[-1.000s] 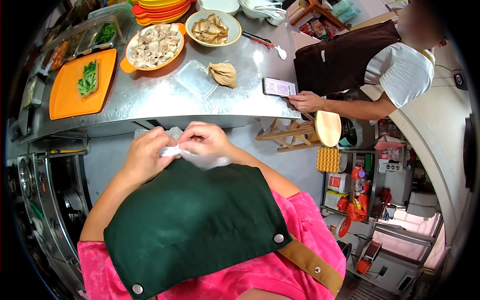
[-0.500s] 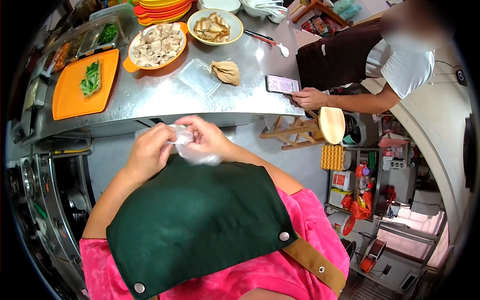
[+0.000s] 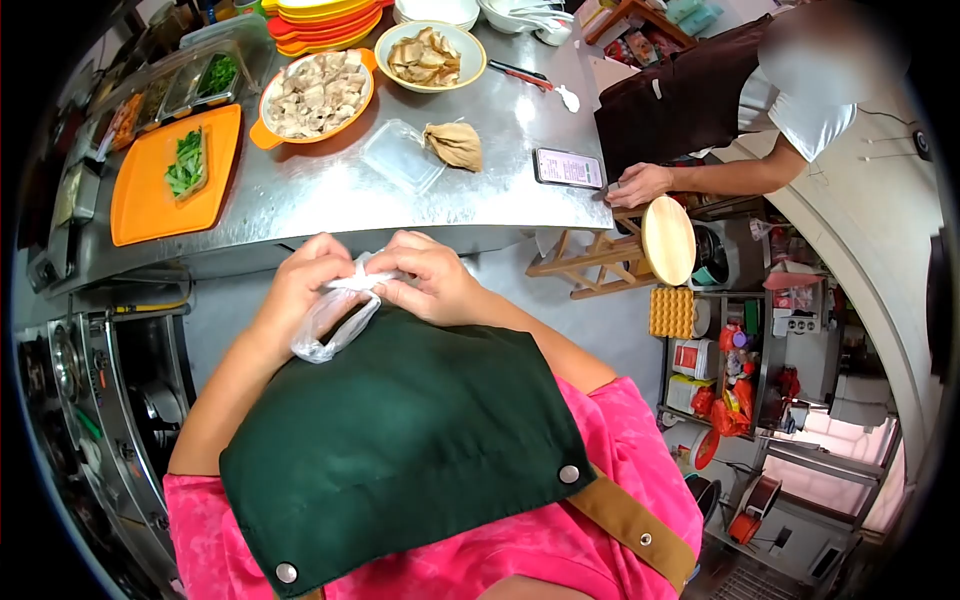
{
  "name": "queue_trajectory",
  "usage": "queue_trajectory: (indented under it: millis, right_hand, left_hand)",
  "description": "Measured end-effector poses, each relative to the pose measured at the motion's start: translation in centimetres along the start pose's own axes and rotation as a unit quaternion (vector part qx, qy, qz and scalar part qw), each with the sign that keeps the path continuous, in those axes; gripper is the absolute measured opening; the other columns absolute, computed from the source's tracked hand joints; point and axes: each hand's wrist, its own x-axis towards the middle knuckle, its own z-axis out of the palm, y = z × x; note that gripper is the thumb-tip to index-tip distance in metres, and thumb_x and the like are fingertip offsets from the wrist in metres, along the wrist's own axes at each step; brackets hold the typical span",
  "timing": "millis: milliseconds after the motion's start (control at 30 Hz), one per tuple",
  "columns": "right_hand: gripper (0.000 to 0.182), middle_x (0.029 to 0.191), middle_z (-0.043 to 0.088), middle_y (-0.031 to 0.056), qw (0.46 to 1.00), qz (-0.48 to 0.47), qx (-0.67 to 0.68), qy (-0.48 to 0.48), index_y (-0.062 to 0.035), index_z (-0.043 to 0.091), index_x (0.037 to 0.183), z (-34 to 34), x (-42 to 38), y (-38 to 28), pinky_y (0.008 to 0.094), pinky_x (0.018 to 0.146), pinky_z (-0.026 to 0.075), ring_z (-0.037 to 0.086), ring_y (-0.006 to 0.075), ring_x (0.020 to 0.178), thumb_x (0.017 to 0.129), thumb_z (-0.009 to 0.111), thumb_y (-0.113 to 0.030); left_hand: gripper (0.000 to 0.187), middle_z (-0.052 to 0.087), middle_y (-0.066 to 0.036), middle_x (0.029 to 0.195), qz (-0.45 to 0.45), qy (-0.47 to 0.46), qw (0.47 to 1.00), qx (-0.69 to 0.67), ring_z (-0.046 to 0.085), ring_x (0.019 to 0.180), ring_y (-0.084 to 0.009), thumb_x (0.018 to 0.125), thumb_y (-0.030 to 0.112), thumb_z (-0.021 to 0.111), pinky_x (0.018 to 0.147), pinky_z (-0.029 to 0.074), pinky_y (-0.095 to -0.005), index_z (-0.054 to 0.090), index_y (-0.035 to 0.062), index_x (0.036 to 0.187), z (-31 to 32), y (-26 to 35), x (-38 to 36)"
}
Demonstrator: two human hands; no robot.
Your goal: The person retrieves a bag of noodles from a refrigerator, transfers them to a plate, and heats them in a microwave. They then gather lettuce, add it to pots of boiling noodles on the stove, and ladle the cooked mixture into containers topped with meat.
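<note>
Held in front of the green apron (image 3: pixel 400 420), a thin clear plastic bag (image 3: pixel 328 335) is gathered and twisted between both hands. My left hand (image 3: pixel 303 283) pinches its bunched part from one side. On the other side, my right hand (image 3: pixel 430 280) has thumb and fingers closed on the same twisted part. A loose loop of the bag hangs below the left fingers. Beyond the hands, on the steel counter, lie a clear plastic lid (image 3: pixel 403 157) and a tied brown cloth pouch (image 3: pixel 455 146).
An orange tray (image 3: pixel 140 215) carries chopped greens (image 3: pixel 186 165). Behind are a dish of pale meat pieces (image 3: pixel 316 93) and a bowl of brown slices (image 3: pixel 425 55). At right, a co-worker's hand (image 3: pixel 642 184) rests beside a phone (image 3: pixel 568 168), near a wooden stool (image 3: pixel 668 240).
The plastic bag has swung from below my right hand to below my left, and both hands now pinch its gathered part. The co-worker's hand has drawn back from the phone.
</note>
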Motion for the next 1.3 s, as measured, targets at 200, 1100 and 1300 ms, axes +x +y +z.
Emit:
queue_trajectory:
  millis: [200,1100,1300]
  right_hand:
    - [0.006,0.066,0.051,0.0048,0.998,0.054,0.002,0.033,-0.0032,0.062,0.076,-1.5,-0.8,0.2,0.0267,0.057,0.039,0.048,0.0163,0.063,0.07,0.063,-0.006]
    - [0.006,0.095,0.042,0.0014,0.898,0.184,0.341,0.207,-0.004,0.056,0.074,-3.6,-3.5,1.0,0.0215,0.069,0.035,0.041,0.0079,0.079,0.077,0.058,-0.008]
    - [0.014,0.093,0.056,0.0011,0.92,0.22,0.281,0.165,-0.0069,0.048,0.095,-2.6,-1.5,0.9,0.0186,0.063,0.038,0.047,0.0051,0.077,0.084,0.051,-0.014]
  left_hand:
    - [0.008,0.052,-0.004,0.061,0.017,0.115,0.993,-0.033,0.049,0.055,-0.0097,0.072,0.007,0.063,0.049,0.036,-0.0221,0.059,0.0004,0.07,-0.3,0.0,-1.4]
    - [0.013,0.055,0.001,0.073,-0.192,0.002,0.981,-0.027,0.049,0.069,-0.0068,0.075,0.005,0.061,0.059,0.039,-0.02,0.056,0.0027,0.086,-3.4,-2.3,-0.2]
    - [0.019,0.048,0.001,0.081,-0.165,0.048,0.954,-0.247,0.044,0.068,-0.0074,0.068,0.005,0.066,0.061,0.038,-0.0205,0.054,0.0057,0.083,-2.6,0.0,1.5]
